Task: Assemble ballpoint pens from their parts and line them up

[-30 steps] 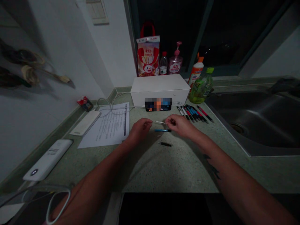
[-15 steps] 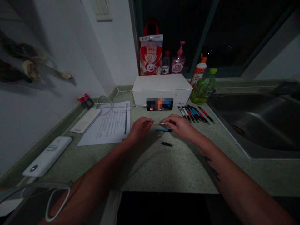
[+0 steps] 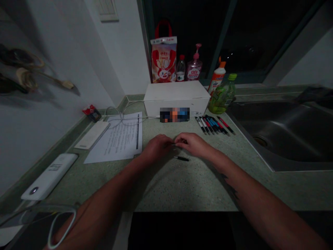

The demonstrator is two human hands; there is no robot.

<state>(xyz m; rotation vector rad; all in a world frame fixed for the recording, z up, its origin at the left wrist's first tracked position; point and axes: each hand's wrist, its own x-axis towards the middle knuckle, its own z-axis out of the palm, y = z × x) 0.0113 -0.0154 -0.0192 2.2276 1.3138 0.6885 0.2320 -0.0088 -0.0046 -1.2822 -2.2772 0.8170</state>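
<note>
My left hand [image 3: 156, 147] and my right hand [image 3: 194, 144] hang close together over the speckled green countertop [image 3: 166, 187], fingers curled inward. A thin silver pen tip [image 3: 173, 144] pokes out leftward from under my right fingers, and the rest of that piece is hidden. My left fingertips are close to it, but I cannot see whether they hold it. Just below both hands lies a short black pen part [image 3: 181, 158] that neither hand touches. The blue pen barrel is out of sight, probably beneath my hands.
A neat row of several pens [image 3: 214, 124] lies to the right, before a white box [image 3: 177, 95] with a phone [image 3: 174, 114] leaning on it. Printed papers [image 3: 117, 139] and a white power bank [image 3: 49, 177] lie left; a steel sink [image 3: 278, 135] is right.
My hands have come closer together and slightly lower. They now cover the blue pen barrel and most of the thin white piece that showed between them earlier.
</note>
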